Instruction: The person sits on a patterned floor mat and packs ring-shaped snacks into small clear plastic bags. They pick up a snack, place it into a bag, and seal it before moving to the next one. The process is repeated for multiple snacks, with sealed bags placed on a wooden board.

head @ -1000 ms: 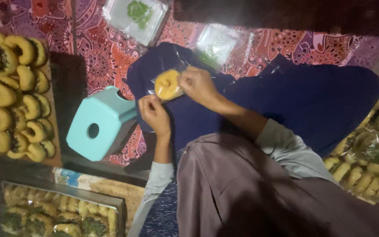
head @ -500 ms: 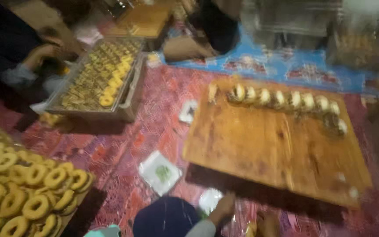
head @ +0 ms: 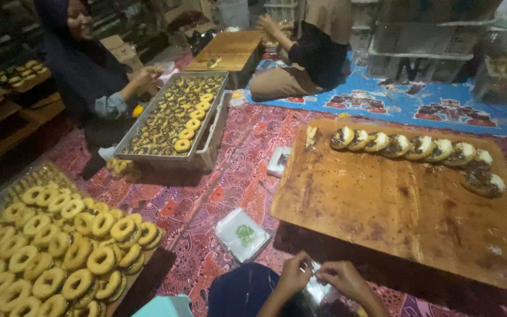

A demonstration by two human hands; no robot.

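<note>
left hand (head: 293, 273) + right hand (head: 343, 278) | fingers pinching clear plastic wrapper (head: 318, 287) | crinkled, glossy, see-through

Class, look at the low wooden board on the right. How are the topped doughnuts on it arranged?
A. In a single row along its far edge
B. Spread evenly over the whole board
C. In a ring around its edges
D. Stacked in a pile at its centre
A: the topped doughnuts lie in one row along the far edge of the wooden board, whose remaining surface holds no doughnuts.
</note>
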